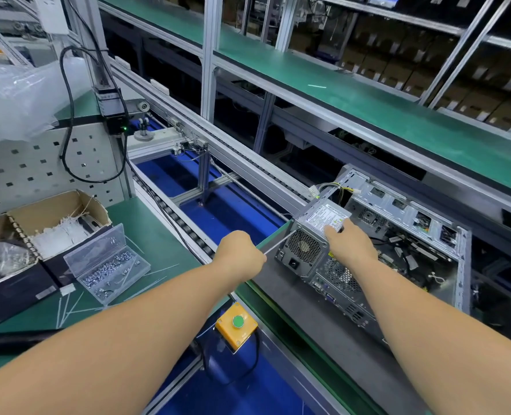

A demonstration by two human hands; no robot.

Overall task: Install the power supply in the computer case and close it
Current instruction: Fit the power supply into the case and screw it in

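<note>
Power supply [314, 235] is a grey metal box sitting at the near-left corner of the open computer case [398, 235], not fully flush: its top stands above the case's rear panel. Rear face toward the camera shows a round honeycomb fan grille, with a black mains socket below it at the left. Top carries a white printed label. A bundle of yellow and black wires with white plugs [335, 190] comes out the far end. Case lies on its side with the side panel off, boards and cables visible inside, on the grey tray [308, 319] of the conveyor. Right hand [348, 242] rests on top of the supply, fingers flat on the label, thumb side hidden. Left hand [239, 254] has its fingers curled tight around a screwdriver [279, 243]; the thin shaft points at the supply's upper-left rear corner. On the green table [158, 235] to the left: an open clear plastic box of screws [107, 262] and a cardboard box [53, 217] of white cable ties.
</note>
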